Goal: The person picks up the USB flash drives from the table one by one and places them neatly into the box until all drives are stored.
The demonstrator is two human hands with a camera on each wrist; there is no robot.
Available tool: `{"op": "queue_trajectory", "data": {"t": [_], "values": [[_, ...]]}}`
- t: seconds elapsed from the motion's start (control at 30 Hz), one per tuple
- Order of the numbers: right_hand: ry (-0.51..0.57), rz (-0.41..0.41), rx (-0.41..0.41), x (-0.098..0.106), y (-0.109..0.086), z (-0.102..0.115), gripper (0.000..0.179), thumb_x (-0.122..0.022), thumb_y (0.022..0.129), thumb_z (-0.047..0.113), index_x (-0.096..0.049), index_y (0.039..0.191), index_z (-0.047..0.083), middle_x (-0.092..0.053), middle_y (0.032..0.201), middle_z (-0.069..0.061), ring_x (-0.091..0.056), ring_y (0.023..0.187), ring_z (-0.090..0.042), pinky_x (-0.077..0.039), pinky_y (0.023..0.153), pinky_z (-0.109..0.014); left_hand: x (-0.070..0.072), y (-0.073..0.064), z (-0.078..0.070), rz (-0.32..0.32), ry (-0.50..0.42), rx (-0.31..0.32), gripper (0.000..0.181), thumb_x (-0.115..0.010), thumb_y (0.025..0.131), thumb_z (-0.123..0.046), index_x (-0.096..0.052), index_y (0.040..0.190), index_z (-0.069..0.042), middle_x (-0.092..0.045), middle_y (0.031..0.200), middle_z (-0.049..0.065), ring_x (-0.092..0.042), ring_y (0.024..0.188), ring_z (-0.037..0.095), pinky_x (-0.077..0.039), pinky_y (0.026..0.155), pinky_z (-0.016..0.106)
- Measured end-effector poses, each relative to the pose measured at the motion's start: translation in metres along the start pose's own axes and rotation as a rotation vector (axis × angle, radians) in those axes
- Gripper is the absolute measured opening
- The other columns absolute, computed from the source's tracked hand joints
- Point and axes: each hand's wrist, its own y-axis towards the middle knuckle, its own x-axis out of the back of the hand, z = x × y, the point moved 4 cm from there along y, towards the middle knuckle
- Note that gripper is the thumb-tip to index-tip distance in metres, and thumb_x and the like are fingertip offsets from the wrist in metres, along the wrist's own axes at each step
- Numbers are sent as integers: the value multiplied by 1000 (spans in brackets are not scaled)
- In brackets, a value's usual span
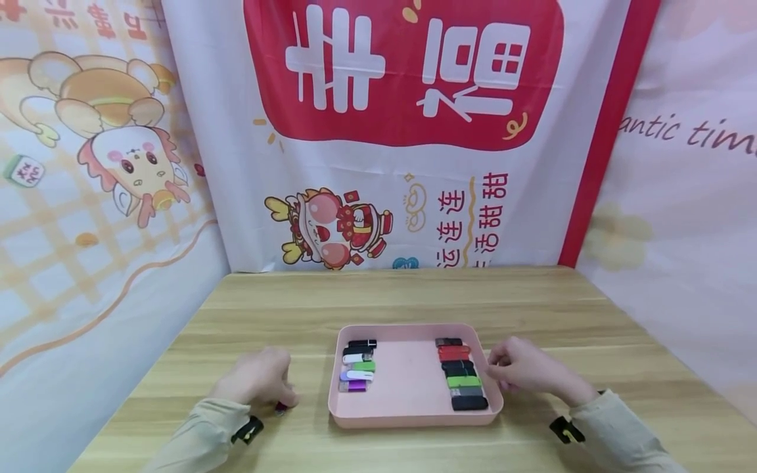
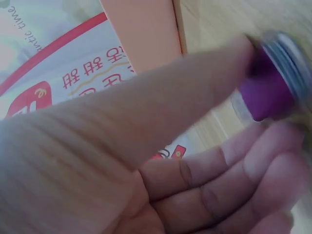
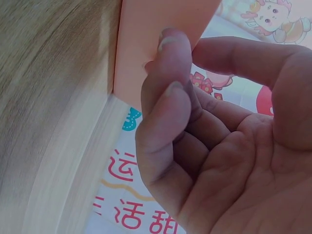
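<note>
Left of the tray in the head view, my left hand (image 1: 257, 376) pinches a purple USB flash drive (image 1: 280, 408) low over the table. The left wrist view shows this purple flash drive (image 2: 268, 92) between thumb and fingertips, with a metallic end. My right hand (image 1: 523, 368) is at the right side of the pink tray (image 1: 408, 420). In the right wrist view, its thumb and index finger pinch the tray wall (image 3: 139, 53) at the rim, the other fingers curled. Inside the tray, USB flash drives lie in a left column (image 1: 363, 366) and a right column (image 1: 464, 381).
The tray stands on a wood-grain table (image 1: 284, 305). A printed cloth (image 1: 236, 131) hangs behind the table, with more patterned cloths on the left (image 1: 53, 249) and right (image 1: 680, 263). Black wrist straps (image 1: 247, 430) are worn at both sleeves.
</note>
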Motion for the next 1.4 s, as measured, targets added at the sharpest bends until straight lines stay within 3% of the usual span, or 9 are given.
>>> {"op": "queue_trajectory", "data": {"t": [0.43,0.87,1.1,1.4], "values": [[3,-7,28,-3,-1,2,13,-64,93,10,-67,81,7,-59,58,-4,-51,48,-13,-37,42,-20,-1,-3,-5,-3,-33,-107,24,-73,63,-15,-53,50,-18,-47,45,-11,-44,45,8,-33,42,29],[13,5,23,-3,-1,2,12,-64,93,9,-67,82,6,-59,59,-5,-50,48,-13,-37,43,-20,-11,3,-5,65,-69,-249,36,-67,68,-14,-39,47,-22,-33,39,-18,-34,36,-3,-22,39,22],[10,4,29,-2,-1,3,12,-63,93,8,-67,82,6,-59,58,-4,-52,49,-15,-38,42,-21,-12,6,-10,122,-139,-262,37,-68,76,-14,-42,50,-20,-35,42,-18,-35,39,0,-24,40,22],[4,2,32,-3,0,1,13,-64,93,10,-67,80,7,-58,58,-3,-51,48,-13,-37,42,-21,-10,8,-13,68,-91,-303,35,-66,76,-15,-44,50,-21,-35,42,-19,-34,37,-3,-25,39,22]]}}
